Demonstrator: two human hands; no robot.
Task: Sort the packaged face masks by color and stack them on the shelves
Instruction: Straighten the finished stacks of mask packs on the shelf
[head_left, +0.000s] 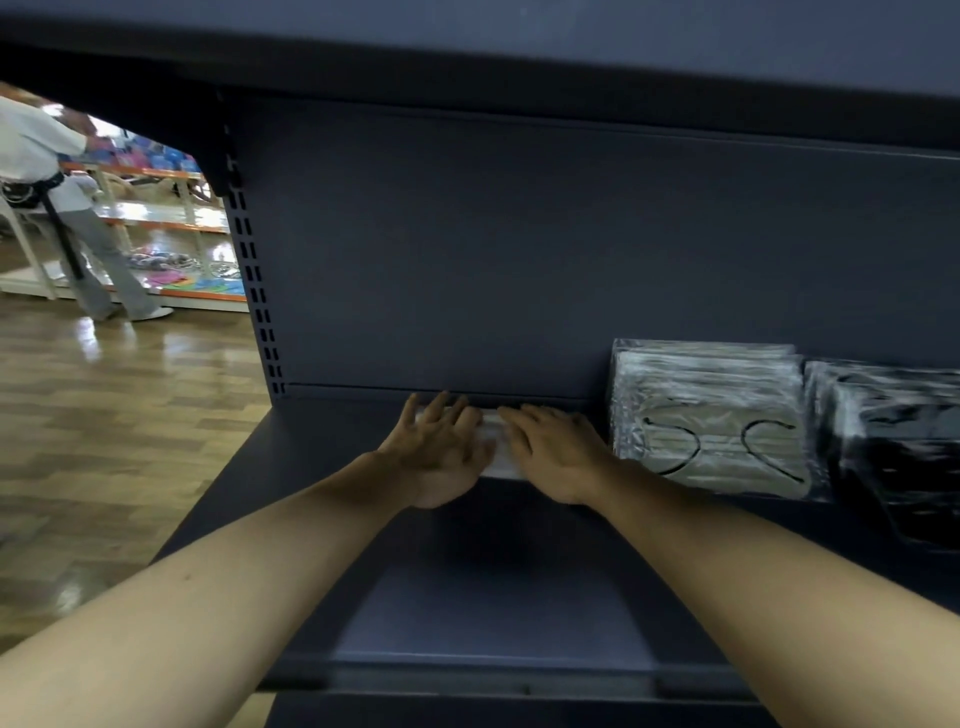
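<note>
Both hands lie flat on a white mask pack (493, 447) at the back of the dark shelf (467, 597), close to the back panel (467, 249). The left hand (441, 447) and the right hand (556, 452) press down with straight, slightly spread fingers. Just to the right stands a stack of grey mask packs (711, 415), and beside it a stack of black mask packs (898, 447). Another person (57, 208) stands at far-off shelving.

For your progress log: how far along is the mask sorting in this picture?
Done: a grey stack and a black stack stand side by side on the shelf. In hand: both hands, left and right, press a white pack down beside them. Left: unseen, no unsorted masks show.
</note>
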